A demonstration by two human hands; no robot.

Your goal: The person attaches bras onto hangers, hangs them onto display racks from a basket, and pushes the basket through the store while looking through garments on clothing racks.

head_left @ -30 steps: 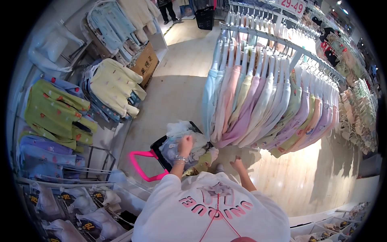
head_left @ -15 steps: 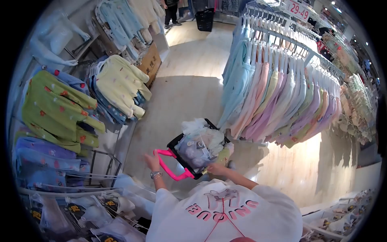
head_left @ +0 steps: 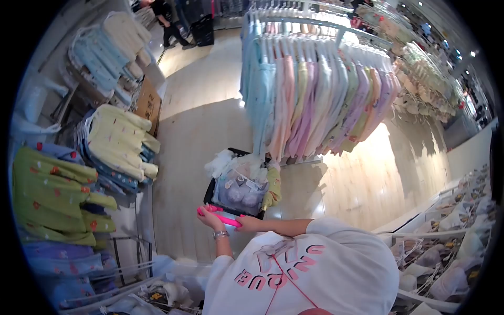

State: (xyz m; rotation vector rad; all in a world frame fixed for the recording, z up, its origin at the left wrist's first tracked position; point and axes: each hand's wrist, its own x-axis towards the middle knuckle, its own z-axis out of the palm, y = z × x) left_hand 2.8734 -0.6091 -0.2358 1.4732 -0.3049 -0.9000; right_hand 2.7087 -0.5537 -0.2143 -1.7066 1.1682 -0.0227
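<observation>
A black basket (head_left: pixel 209 193) stands on the floor in front of me, heaped with pale, sheer garments and a lavender bra (head_left: pixel 241 192). Its pink handle (head_left: pixel 229 220) leans toward my body. My left hand (head_left: pixel 211 217), below a bracelet, is closed round the handle's left end. At the right end my right hand (head_left: pixel 249 223) is closed on the handle too. A yellow-green patterned garment (head_left: pixel 273 187) hangs over the basket's right side.
A rack of pastel clothes (head_left: pixel 310 100) stands ahead to the right. Sweaters (head_left: pixel 52 194) hang along the left wall. Bins of bras (head_left: pixel 436 262) are at the lower right. A person (head_left: pixel 170 23) is at the far end, beside another black basket (head_left: pixel 202 30).
Both hands have come onto the pink handle, which now points toward me. The view has turned right, so the racks sit further left. The far person has changed stance.
</observation>
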